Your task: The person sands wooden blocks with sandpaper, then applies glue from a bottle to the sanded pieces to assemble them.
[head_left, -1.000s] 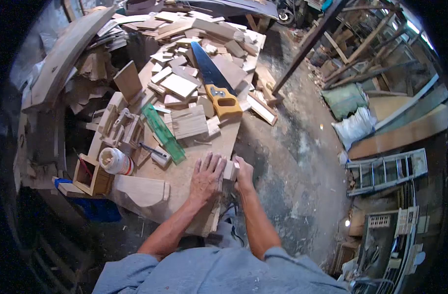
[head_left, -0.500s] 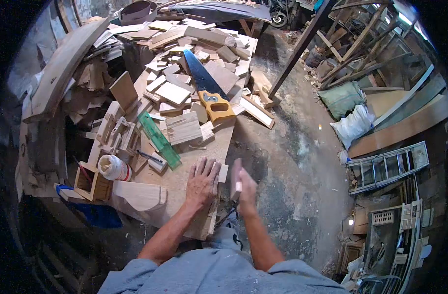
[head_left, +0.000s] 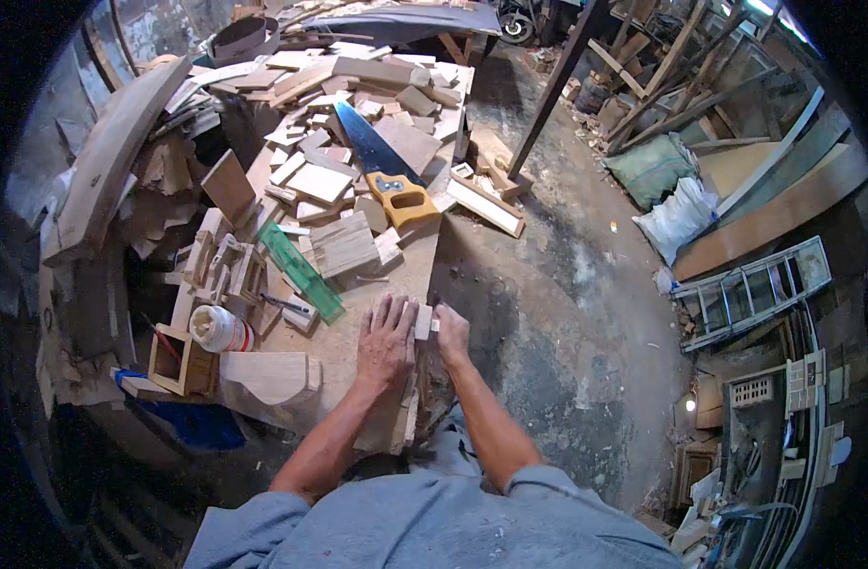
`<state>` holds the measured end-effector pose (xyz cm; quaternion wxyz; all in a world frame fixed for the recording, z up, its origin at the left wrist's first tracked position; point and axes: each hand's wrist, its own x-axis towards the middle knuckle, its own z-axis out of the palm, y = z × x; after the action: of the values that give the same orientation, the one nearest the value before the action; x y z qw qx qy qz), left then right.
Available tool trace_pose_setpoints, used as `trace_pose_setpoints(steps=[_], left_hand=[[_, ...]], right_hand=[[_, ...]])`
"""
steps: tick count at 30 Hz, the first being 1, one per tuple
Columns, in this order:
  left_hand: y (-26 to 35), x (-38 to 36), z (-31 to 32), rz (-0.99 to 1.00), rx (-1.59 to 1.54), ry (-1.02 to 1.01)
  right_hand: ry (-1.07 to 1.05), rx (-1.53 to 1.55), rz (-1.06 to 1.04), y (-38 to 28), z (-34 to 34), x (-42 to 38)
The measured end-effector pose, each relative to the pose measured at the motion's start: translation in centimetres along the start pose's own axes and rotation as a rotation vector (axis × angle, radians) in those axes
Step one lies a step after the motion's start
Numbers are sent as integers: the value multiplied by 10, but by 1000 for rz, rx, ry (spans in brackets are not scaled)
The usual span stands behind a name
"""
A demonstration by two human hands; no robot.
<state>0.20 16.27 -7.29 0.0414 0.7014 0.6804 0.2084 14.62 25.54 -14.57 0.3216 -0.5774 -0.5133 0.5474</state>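
Note:
My left hand [head_left: 387, 343] lies flat near the bench's right edge, fingers stretched forward, beside a small pale wood block [head_left: 423, 322] that juts past the edge. Close against that block's outer side, my right hand [head_left: 451, 336] is curled round a small piece with a pale end [head_left: 436, 325]; most of that piece is hidden by the fingers. Ahead of my left hand are a green transparent ruler [head_left: 301, 273] and a flat wood piece [head_left: 345, 246]. A saw with a yellow handle [head_left: 403, 199] rests on the wood offcuts.
An open white jar [head_left: 220, 328], a wooden box [head_left: 182, 360] and a curved wood piece [head_left: 270, 377] stand at the bench's left. Offcuts [head_left: 322, 183] cover its far part. A dark post [head_left: 559, 90] rises beyond, with sacks [head_left: 679, 218] and a ladder [head_left: 757, 294] at right.
My right hand has moved left to the block at the bench edge and its fingers have curled. My left hand stays flat. The whole view has shifted slightly.

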Motion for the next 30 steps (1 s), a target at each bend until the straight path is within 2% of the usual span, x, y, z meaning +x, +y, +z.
trace_pose_setpoints(steps=[3, 4, 7, 9, 10, 11, 13, 14, 17, 18, 21, 24, 28, 30], left_hand=[[-12, 2, 3, 52, 59, 15], [-13, 3, -2, 77, 51, 14], [-10, 11, -28, 135, -52, -113], [-18, 17, -29, 163, -161, -185], [-24, 21, -21, 264, -226, 23], [-26, 21, -15, 140, -429, 4], [-22, 14, -7, -126, -833, -46], [-12, 13, -18, -152, -865, 23], [-21, 12, -4, -399, -1147, -234], [-13, 15, -11, -501, -1219, -217], [5, 21, -23, -570, -1262, -167], [9, 27, -4, -377, -1024, 129], [16, 26, -7, -311, -920, 77], [20, 28, -11, -267, -988, 79]], right_hand=[[192, 413, -108, -7, -2, -32], [175, 589, -25, -21, -4, -52], [66, 808, 101, -18, -17, -76], [20, 862, 97, -14, -20, -76], [19, 876, 86, -22, -21, -77], [18, 892, 78, -29, -21, -79], [-32, 881, 52, -63, -34, -97], [-51, 875, 42, -76, -39, -104], [-83, 711, -192, -94, -35, -107], [-106, 731, -177, -87, -33, -110], [-136, 722, -156, -74, -27, -113], [-38, 597, -128, -72, -22, -129], [143, 188, -219, -75, -16, -121], [81, 137, -215, -77, -21, -85]])
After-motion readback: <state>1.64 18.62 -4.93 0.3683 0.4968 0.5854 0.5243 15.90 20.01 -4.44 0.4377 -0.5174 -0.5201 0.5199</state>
